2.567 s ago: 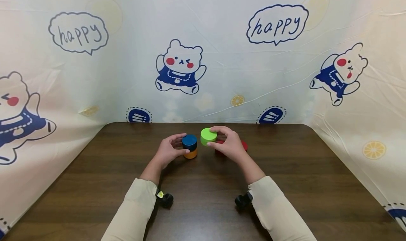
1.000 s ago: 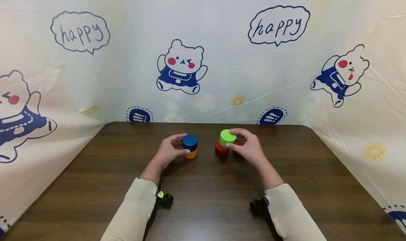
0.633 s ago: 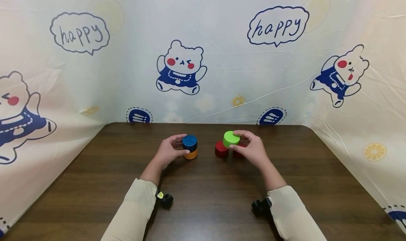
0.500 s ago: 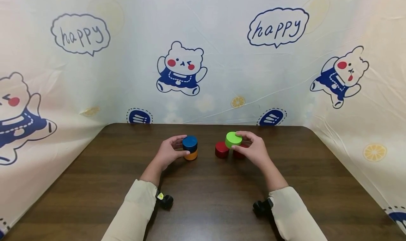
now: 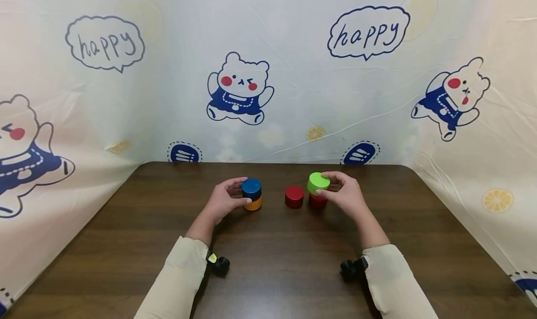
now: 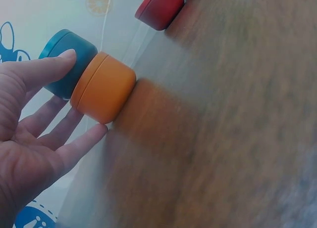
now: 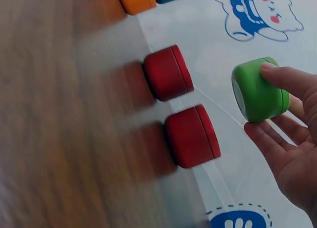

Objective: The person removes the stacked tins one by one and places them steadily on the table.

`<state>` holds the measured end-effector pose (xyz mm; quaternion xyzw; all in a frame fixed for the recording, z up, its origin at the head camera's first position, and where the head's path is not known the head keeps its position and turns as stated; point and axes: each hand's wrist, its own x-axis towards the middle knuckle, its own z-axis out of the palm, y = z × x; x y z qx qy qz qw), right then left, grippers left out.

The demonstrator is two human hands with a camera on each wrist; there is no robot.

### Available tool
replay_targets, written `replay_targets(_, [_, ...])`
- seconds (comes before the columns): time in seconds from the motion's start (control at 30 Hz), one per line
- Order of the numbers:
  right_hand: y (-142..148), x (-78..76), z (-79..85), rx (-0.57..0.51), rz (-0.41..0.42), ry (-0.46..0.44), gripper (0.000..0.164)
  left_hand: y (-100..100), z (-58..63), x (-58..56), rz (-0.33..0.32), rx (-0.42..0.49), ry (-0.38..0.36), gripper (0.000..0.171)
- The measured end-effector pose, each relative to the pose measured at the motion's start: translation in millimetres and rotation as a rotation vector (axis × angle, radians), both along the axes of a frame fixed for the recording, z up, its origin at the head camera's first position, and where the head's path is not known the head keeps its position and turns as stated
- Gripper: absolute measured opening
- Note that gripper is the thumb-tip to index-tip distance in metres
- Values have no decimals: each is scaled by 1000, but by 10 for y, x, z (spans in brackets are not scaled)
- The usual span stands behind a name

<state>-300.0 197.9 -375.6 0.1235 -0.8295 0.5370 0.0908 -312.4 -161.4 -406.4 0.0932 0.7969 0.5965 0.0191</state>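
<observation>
My left hand (image 5: 221, 200) pinches a small round blue tin (image 5: 251, 189), its thumb on the near side. That tin stands on an orange tin (image 5: 253, 204); in the left wrist view a fingertip reaches the base of the orange tin (image 6: 106, 92). My right hand (image 5: 347, 194) holds a lime-green tin (image 5: 318, 182) between thumb and fingers. In the head view the green tin overlaps the right red tin (image 5: 317, 201), while the right wrist view shows a gap between the green tin (image 7: 260, 89) and the right red tin (image 7: 190, 139).
Another red tin (image 5: 294, 197) stands just left of the right one, between it and the blue and orange stack. All rest on a brown wooden table (image 5: 268, 263), near its back edge. A printed cloth backdrop (image 5: 293, 100) rises behind and along both sides.
My right hand has carried the green tin rightward, from beside the blue tin, past the left red tin, to above the right one. My left hand has stayed on the blue tin.
</observation>
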Motion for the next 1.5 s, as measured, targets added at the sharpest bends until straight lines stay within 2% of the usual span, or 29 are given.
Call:
replay_targets(0.3, [172, -14, 18, 32, -30, -26, 56, 7, 29, 17, -6, 8, -6, 68])
replay_targets(0.57, [243, -36, -37, 72, -38, -69, 60, 13, 29, 20, 2, 4, -13, 65])
replay_targets(0.8, [310, -55, -83, 102, -52, -95, 61, 76, 291, 238, -7, -1, -26, 64])
replay_targets(0.83, [320, -58, -87, 103, -54, -100, 61, 77, 299, 243, -7, 0, -28, 64])
replay_targets(1.27, [464, -77, -128, 127, -85, -141, 63, 84, 322, 245, -8, -17, -41, 64])
replay_targets(1.5, [525, -81, -161, 151, -107, -132, 62, 72, 321, 250, -10, -15, -38, 64])
